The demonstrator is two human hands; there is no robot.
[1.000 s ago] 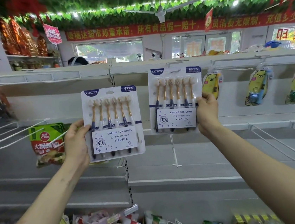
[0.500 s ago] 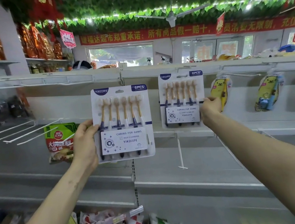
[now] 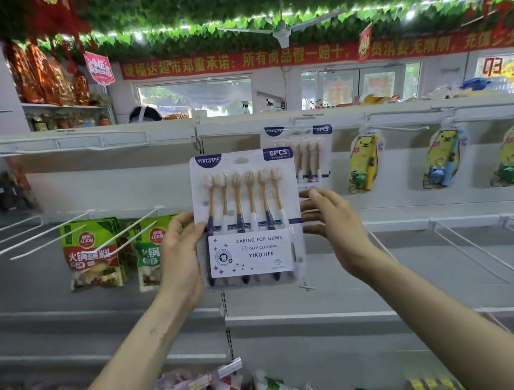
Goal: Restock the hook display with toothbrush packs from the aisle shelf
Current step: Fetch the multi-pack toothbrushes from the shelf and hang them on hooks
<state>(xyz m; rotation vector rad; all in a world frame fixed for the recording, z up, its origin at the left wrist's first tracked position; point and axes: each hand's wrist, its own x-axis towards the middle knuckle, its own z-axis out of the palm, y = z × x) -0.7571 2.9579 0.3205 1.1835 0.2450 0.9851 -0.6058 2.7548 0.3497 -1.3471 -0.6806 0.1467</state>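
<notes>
One toothbrush pack already hangs on a hook just above and behind the right hand, so the restock looks begun but far from finished. A second toothbrush pack is held up between the two hands, upright and facing the camera, not yet on any hook. The left hand grips its left edge, thumb on the front and fingers curled behind. The right hand is open with its fingers spread and nearly straight at the pack's right edge; whether they touch it is hard to tell. Bare hooks stick out to the left of the left hand, and more hooks stand to the right of the right hand, so plenty of places seem left to fill.

The held pack reads "YIKOJIFE" and "6PCS" along the top, then "CARING FOR GUMS", "DEEP CLEANING" and "YIKOJIFE" on its white label. The hung pack shows the same top corners. Green sauce packets left of the left hand carry "火锅". A red banner far above both hands includes "所有商品假一赔十"
</notes>
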